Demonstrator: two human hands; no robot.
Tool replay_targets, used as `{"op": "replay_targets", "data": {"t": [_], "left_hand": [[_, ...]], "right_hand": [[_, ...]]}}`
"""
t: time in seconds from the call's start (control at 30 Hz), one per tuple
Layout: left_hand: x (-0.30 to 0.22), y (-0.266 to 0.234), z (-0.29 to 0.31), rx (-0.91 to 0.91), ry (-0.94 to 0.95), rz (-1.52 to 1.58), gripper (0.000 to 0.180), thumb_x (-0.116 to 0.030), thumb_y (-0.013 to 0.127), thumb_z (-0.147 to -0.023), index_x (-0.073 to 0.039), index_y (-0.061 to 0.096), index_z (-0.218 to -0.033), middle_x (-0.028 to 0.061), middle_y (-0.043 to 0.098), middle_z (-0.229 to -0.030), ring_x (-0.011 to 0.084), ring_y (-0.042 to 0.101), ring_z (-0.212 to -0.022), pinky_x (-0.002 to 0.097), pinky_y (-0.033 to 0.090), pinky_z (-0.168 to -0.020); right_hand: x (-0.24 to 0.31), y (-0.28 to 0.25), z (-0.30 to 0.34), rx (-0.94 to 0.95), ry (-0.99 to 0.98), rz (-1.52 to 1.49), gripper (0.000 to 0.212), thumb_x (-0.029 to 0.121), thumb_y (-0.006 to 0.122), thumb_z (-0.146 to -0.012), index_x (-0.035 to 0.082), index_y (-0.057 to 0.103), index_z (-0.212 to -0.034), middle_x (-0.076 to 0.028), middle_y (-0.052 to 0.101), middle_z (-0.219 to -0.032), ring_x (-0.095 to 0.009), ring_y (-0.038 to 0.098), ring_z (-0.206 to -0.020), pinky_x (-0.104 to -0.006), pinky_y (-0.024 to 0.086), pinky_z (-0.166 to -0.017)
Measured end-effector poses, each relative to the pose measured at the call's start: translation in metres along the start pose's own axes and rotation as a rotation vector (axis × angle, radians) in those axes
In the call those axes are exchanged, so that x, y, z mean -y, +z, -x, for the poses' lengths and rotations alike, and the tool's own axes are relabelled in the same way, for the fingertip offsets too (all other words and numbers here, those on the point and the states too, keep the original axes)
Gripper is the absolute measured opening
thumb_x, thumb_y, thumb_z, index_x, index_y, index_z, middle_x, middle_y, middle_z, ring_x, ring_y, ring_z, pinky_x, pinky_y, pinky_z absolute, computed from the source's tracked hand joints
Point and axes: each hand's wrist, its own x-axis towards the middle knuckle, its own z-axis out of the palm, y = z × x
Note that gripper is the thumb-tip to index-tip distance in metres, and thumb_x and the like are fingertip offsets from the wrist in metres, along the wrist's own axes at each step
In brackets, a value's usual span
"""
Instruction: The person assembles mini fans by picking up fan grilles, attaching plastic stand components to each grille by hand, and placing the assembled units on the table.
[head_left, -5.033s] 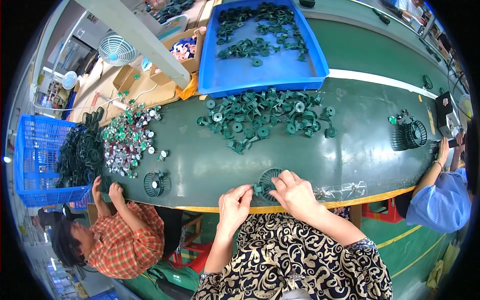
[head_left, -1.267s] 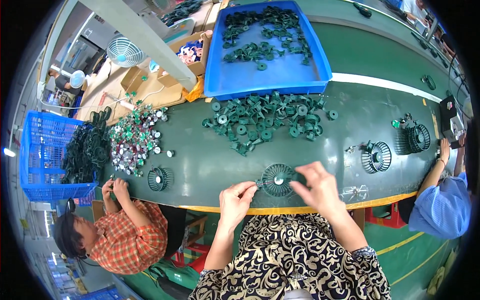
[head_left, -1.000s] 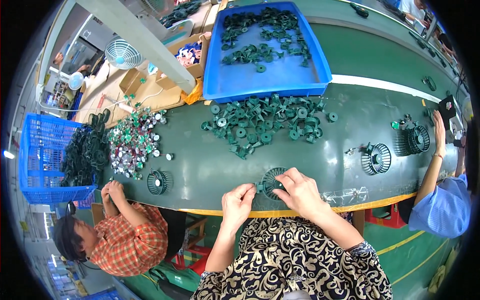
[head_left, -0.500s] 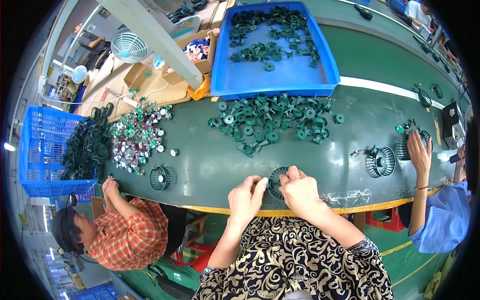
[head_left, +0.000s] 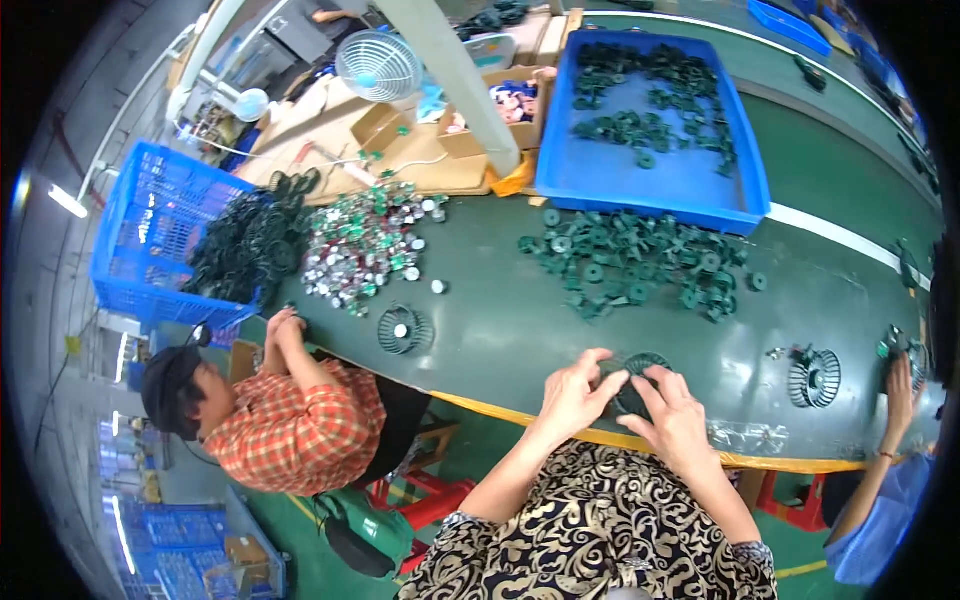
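Note:
A round dark green fan cage (head_left: 645, 362) with thin ribs lies on the table near its front edge, between my hands. My left hand (head_left: 575, 395) grips its left side, the thumb against the rim and the fingers bent. From the right, my right hand (head_left: 675, 415) has its fingers over the cage and the thumb apart at the near side. My fingers hide much of the cage's middle. Beyond it lies a loose pile of dark green plastic fan parts (head_left: 640, 265) with round hubs.
A blue tray (head_left: 655, 205) holds more green parts. To the left are a cage with a white centre (head_left: 402, 332), a heap of small motors (head_left: 360, 245) and a blue basket (head_left: 120, 240) of cages. A plaid-shirted person sits left; a co-worker's hand (head_left: 900, 385) is right, near another cage (head_left: 815, 378).
The view has swung left, so the scene sits farther right. My right hand has loosened from a tight pinch over the cage's middle, its thumb and fingers now spread around it.

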Motion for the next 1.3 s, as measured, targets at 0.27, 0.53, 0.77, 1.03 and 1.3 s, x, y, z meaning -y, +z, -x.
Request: {"op": "replay_targets", "data": {"t": [0.27, 0.53, 0.77, 1.03, 1.3], "left_hand": [[0.067, -0.093, -0.027, -0.755, 0.092, -0.519, 0.038, -0.015, 0.079, -0.079, -0.001, 0.070, -0.113, 0.0190, 0.065, -0.118, 0.0376, 0.057, -0.115, 0.0494, 0.043, -0.103], [0.223, -0.213, 0.011, -0.817, -0.336, -0.741, 0.048, -0.042, 0.068, -0.097, -0.004, 0.071, -0.127, 0.0320, 0.054, -0.141, 0.0474, 0.052, -0.129, 0.0539, 0.042, -0.108], [0.192, -0.160, -0.012, -0.827, -0.021, -0.437, 0.029, -0.023, 0.073, -0.097, 0.001, 0.071, -0.114, 0.0193, 0.061, -0.120, 0.0330, 0.057, -0.111, 0.0424, 0.048, -0.094], [0.155, -0.127, -0.002, -0.753, -0.132, -0.121, 0.019, -0.006, 0.070, -0.093, -0.002, 0.069, -0.111, 0.0065, 0.053, -0.111, 0.0146, 0.055, -0.085, 0.0293, 0.048, -0.075], [0.107, -0.080, 0.020, -0.499, -0.061, 0.085, 0.008, -0.002, 0.069, -0.094, -0.006, 0.073, -0.101, 0.0019, 0.057, -0.103, 0.0095, 0.058, -0.077, 0.0231, 0.048, -0.061]], "right_hand": [[-0.024, -0.009, 0.029, -0.072, -0.006, 0.134, 0.036, 0.017, 0.081, -0.080, 0.010, 0.072, -0.115, -0.014, 0.056, -0.134, -0.032, 0.064, -0.104, -0.0429, 0.058, -0.084], [-0.046, -0.066, 0.049, -0.425, 0.279, 0.036, 0.031, 0.007, 0.078, -0.083, 0.004, 0.072, -0.113, -0.019, 0.057, -0.136, -0.032, 0.066, -0.103, -0.0428, 0.059, -0.084], [-0.110, -0.100, 0.085, -0.723, 0.580, 0.384, 0.023, 0.002, 0.068, -0.092, -0.002, 0.069, -0.115, -0.023, 0.055, -0.142, -0.041, 0.060, -0.123, -0.0448, 0.053, -0.099], [-0.112, -0.105, 0.070, -0.759, 0.733, 0.502, 0.026, 0.015, 0.074, -0.093, 0.003, 0.070, -0.115, -0.015, 0.063, -0.133, -0.036, 0.069, -0.105, -0.0421, 0.057, -0.088], [-0.112, -0.073, -0.029, -0.585, 0.342, 0.126, 0.026, 0.010, 0.075, -0.091, 0.003, 0.070, -0.116, -0.017, 0.067, -0.119, -0.033, 0.071, -0.094, -0.0393, 0.059, -0.077]]}}
